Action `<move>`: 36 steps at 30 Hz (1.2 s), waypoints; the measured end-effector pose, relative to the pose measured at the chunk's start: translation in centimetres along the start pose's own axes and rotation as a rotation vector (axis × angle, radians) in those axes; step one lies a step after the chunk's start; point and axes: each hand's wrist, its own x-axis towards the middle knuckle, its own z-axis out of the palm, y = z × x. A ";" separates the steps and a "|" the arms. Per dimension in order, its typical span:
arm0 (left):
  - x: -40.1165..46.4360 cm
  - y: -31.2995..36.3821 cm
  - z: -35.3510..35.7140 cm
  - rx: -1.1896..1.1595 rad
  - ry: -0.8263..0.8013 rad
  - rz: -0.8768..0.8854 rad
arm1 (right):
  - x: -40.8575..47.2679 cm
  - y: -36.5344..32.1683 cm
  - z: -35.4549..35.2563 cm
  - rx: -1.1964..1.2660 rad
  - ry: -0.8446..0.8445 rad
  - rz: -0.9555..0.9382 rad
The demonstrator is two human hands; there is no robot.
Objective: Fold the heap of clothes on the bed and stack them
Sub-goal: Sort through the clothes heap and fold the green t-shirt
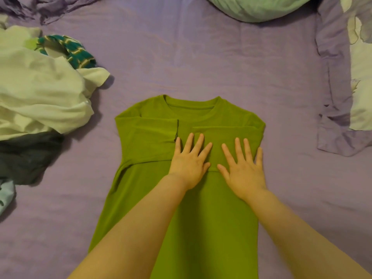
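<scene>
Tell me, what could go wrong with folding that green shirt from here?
The sleeves lie folded across the green shirt only under the flat left hand and right hand; lifting them may let the sleeves slide open. The heap of clothes sits close on the left, so a sweeping fold might drag it. The shirt's lower part is out of view and may be bunched.

A bed covered in a wrinkled lilac sheet (201, 57) fills the view. A pale green pillow (255, 7) lies at its far edge, and a lilac pillowcase with a pale floral print (342, 77) lies along its right edge. The light is dim and warm.
</scene>
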 end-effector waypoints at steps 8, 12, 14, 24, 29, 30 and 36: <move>-8.5 0.3 0.2 -0.085 -0.008 0.083 | -7.2 -5.2 -1.3 0.069 0.093 -0.074; -14.9 0.0 2.5 -0.121 0.066 0.202 | -14.0 -9.0 -0.6 0.142 0.052 -0.110; -18.0 -0.4 4.2 -0.105 0.085 0.244 | -17.6 -10.7 0.3 0.169 0.010 -0.129; -29.4 -1.5 9.6 0.014 -0.018 0.469 | -30.6 -16.3 4.0 0.280 -0.054 -0.221; -31.4 -1.2 11.6 -0.028 -0.209 0.389 | -33.2 -17.2 5.1 0.253 -0.181 -0.199; -31.7 -1.2 11.8 -0.013 -0.263 0.360 | -33.3 -17.2 5.3 0.227 -0.176 -0.199; -32.8 -0.9 13.4 0.043 -0.290 0.303 | -33.1 -17.1 5.9 0.082 -0.184 -0.288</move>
